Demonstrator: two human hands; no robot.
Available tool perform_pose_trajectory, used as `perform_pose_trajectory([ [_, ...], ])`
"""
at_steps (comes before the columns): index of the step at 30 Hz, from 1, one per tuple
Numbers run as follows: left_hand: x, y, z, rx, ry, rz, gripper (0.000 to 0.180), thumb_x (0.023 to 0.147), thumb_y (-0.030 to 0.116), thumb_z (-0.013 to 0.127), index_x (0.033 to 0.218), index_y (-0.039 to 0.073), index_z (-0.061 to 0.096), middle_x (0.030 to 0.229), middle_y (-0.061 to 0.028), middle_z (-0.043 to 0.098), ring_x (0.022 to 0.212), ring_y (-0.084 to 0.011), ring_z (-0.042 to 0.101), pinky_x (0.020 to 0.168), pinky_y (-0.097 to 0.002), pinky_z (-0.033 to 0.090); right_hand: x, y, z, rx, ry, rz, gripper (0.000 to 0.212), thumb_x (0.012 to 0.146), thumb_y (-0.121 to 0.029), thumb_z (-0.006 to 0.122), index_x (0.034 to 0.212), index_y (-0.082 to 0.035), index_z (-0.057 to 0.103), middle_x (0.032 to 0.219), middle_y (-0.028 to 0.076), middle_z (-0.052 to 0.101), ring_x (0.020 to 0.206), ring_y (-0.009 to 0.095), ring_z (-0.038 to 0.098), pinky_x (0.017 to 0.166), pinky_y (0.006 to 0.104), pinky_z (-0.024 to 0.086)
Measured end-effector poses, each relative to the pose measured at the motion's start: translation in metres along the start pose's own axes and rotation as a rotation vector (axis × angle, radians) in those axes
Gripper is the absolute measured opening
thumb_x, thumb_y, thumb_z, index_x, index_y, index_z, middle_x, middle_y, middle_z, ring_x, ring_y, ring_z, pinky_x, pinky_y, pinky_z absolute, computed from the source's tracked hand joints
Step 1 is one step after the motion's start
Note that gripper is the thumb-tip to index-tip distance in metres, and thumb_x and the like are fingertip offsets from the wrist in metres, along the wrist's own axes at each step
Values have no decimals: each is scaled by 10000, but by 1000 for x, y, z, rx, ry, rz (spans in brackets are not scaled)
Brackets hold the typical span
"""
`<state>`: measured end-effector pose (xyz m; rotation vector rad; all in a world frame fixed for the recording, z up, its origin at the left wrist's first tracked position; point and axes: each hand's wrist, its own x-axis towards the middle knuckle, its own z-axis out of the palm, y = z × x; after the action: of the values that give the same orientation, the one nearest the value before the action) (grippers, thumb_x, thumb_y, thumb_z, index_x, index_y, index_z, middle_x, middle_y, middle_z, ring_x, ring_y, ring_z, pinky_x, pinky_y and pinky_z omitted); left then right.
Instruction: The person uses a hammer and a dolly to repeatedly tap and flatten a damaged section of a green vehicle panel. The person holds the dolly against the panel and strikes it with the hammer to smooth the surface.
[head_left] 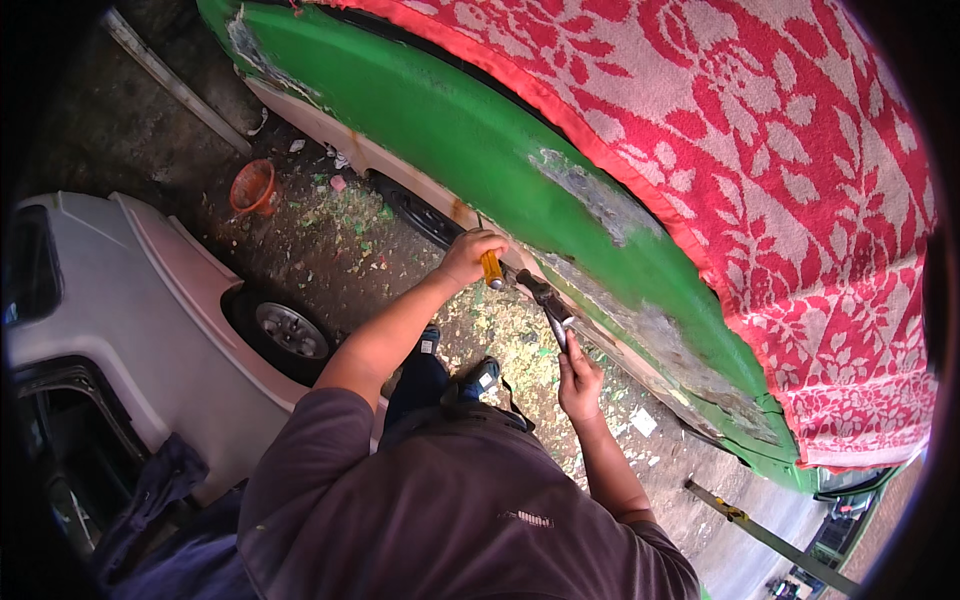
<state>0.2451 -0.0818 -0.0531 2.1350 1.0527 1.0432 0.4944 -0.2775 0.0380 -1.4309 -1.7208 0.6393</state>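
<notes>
My left hand (468, 257) is closed round a screwdriver (491, 269) with an orange-yellow handle, against the lower side of a green car (440, 130). The handle's butt points back toward me; its blade is hidden. In my right hand (579, 388) is a hammer (545, 298), gripped by its handle, its dark head close to the screwdriver's butt but apart from it. Around my hands the car's lower panel shows stripped, greyish and pale patches, with rough edges along the sill.
A red and pale floral blanket (740, 160) covers the green car's upper part. Behind me on the left stands a grey car (150, 320). Paint chips litter the floor near an orange bucket (253, 187). A long bar (770, 540) lies at lower right.
</notes>
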Motion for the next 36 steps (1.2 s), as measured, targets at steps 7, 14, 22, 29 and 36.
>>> perform_pose_trajectory([
  [7,4,6,-5,-21,55,64,116,802,24,646,917,45,646,828,-92,654,795,-308,641,742,-411,506,9,-4,-10,-30,-40,170,444,940,-22,622,1377,-93,583,797,164,653,652,195,599,675,290,501],
  [14,-2,-2,-16,-323,145,-90,78,873,29,650,951,29,654,780,-67,635,728,-239,622,664,-348,487,12,-13,-12,-46,-51,154,429,949,-47,621,1374,-99,589,724,139,610,610,177,565,642,298,487],
  [22,-16,-27,-14,-38,304,-275,275,954,245,669,831,12,590,739,-107,554,657,-241,527,645,-351,457,16,-15,-7,-22,-76,197,428,951,-68,629,1376,-104,591,686,119,571,596,170,524,623,311,474],
  [29,-15,-25,-21,-188,304,-134,346,945,275,681,798,-5,539,720,-118,514,668,-251,510,645,-354,437,20,-17,-2,-35,-49,185,428,944,-61,633,1369,-102,597,659,123,550,585,168,508,622,300,469],
  [36,-15,-42,-20,-446,431,-385,354,959,302,661,781,28,526,729,-40,545,682,-153,526,646,-308,436,26,-33,8,-41,-47,194,426,950,-69,628,1374,-96,590,672,132,567,605,159,534,638,292,479],
])
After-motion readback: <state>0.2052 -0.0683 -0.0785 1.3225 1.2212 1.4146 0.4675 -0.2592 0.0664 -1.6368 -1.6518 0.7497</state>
